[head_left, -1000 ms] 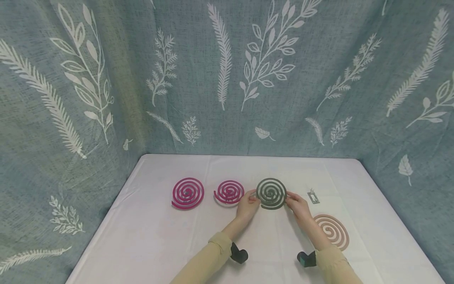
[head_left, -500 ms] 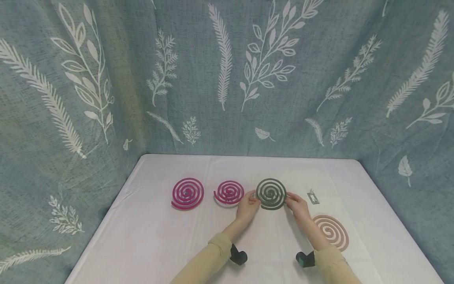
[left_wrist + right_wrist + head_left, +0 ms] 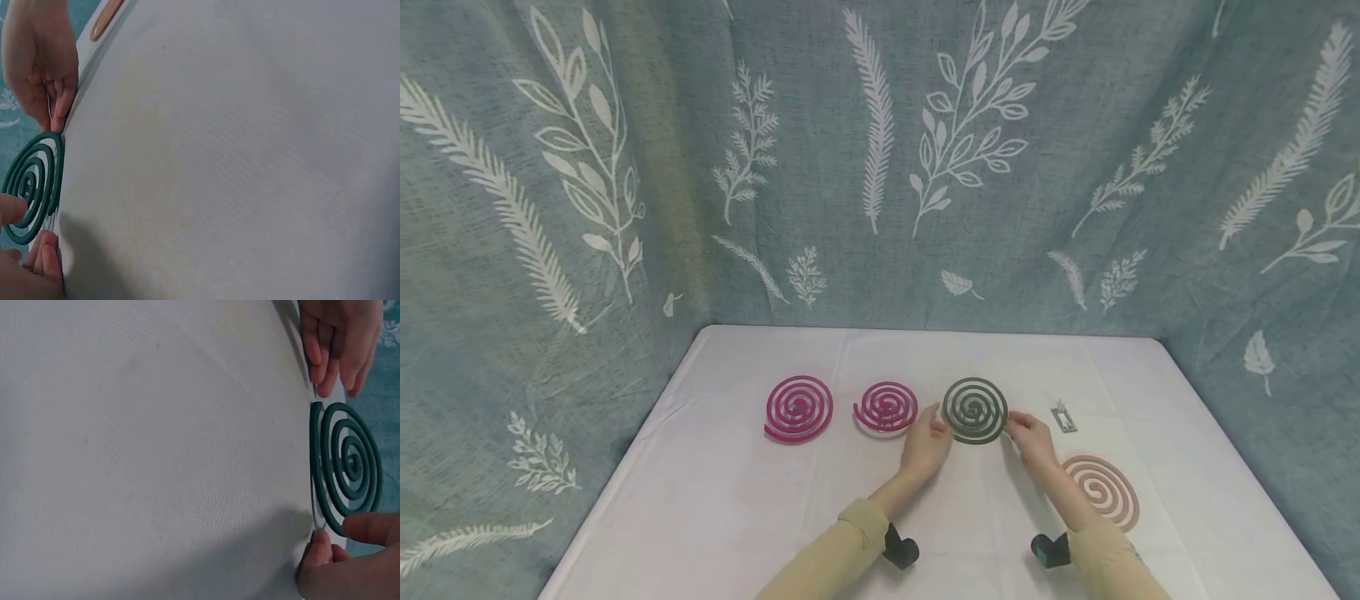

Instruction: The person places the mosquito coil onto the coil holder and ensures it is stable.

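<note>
A dark green mosquito coil (image 3: pixel 974 411) sits level on a thin metal stand (image 3: pixel 51 220), close over the table. My left hand (image 3: pixel 927 443) is at the coil's left side with fingers loosely spread; the right wrist view shows its fingertips a little apart from the coil. At the opposite side, my right hand (image 3: pixel 1033 442) pinches at the stand's edge, its fingers (image 3: pixel 319 547) low beside the metal and one digit overlapping the coil's rim. Two magenta coils (image 3: pixel 799 408) stand in line to the left.
A small flat metal stand (image 3: pixel 1063 418) lies right of the right hand. A tan coil (image 3: pixel 1105 492) lies flat on the white table (image 3: pixel 700 500), partly behind the right forearm. Patterned blue-grey cloth (image 3: pixel 820 167) encloses the back and sides.
My left hand's fingers have loosened and drawn slightly left from the green coil. The right fingers have shifted slightly at its edge. The coil stays in place.
</note>
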Tool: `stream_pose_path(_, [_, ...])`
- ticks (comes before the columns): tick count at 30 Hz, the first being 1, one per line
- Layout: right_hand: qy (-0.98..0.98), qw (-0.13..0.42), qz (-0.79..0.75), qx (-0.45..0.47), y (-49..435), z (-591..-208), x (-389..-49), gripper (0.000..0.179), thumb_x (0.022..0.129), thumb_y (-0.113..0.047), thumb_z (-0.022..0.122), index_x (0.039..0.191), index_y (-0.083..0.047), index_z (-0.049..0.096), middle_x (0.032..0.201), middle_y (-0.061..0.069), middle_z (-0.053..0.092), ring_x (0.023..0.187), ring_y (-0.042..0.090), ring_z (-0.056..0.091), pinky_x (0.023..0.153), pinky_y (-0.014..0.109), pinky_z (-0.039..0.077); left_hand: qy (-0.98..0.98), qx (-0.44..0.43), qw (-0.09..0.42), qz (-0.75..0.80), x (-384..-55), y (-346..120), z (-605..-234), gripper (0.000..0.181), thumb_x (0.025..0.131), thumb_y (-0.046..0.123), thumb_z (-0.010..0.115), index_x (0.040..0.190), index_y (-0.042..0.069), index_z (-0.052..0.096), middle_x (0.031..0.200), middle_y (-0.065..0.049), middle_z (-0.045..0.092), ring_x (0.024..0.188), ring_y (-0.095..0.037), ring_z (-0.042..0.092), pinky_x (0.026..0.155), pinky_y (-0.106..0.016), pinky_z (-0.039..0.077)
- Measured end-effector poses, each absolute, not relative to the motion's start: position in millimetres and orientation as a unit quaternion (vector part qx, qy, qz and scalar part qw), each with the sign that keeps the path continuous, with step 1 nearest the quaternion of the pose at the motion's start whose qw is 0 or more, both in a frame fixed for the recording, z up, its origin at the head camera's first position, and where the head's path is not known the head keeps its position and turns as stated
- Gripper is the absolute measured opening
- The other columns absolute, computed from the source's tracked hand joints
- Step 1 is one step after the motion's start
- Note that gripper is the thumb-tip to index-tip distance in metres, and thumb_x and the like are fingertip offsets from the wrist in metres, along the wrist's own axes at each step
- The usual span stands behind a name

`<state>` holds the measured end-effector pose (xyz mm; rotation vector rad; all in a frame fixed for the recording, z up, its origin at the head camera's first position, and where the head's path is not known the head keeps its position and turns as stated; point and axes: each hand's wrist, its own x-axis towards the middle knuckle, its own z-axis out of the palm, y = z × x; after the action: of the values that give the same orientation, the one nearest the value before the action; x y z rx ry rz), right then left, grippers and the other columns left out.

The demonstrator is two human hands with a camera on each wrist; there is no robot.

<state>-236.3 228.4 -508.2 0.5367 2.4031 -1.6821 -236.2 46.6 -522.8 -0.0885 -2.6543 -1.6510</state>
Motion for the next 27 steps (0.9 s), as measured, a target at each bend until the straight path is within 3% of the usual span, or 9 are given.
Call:
stream_pose_path(9, [0.828, 0.102, -0.53, 0.156, 236.9, -505.1, -232.8, 0.053, 0.096, -0.02, 0.043, 0.139, 0.009, 0.035, 0.139, 0.031, 0.042, 0.13, 0.043, 0.041, 0.108, 0.053, 0.035, -0.871, -0.058, -0.003, -0.488, -222.4, 54.6, -507.7, 0.054, 0.089, 0.011, 0.059, 0.138, 0.0, 0.041, 0.109, -0.015, 0.058, 0.099, -0.027, 0.058, 0.079, -0.038, 0.052])
stream_pose_path(18, [0.837, 0.134, -0.512, 0.14, 239.4, -495.6, -229.9, 0.051, 0.097, -0.018, 0.042, 0.138, 0.011, 0.035, 0.138, 0.032, 0.042, 0.129, 0.042, 0.042, 0.108, 0.048, 0.037, -0.876, -0.098, -0.011, -0.472, -226.5, 56.5, -499.8, 0.049, 0.09, 0.014, 0.058, 0.135, 0.0, 0.044, 0.105, -0.014, 0.054, 0.092, -0.021, 0.054, 0.076, -0.03, 0.049])
stream_pose_path(27, [0.857, 0.13, -0.482, 0.128, 246.8, -490.1, -223.1, 0.05, 0.096, -0.017, 0.045, 0.138, 0.008, 0.038, 0.134, 0.031, 0.047, 0.123, 0.042, 0.048, 0.105, 0.049, 0.04, -0.866, -0.134, -0.003, -0.482, -226.5, 60.0, -493.8, 0.047, 0.09, 0.012, 0.059, 0.134, -0.002, 0.047, 0.112, -0.018, 0.056, 0.102, -0.029, 0.057, 0.085, -0.037, 0.051])
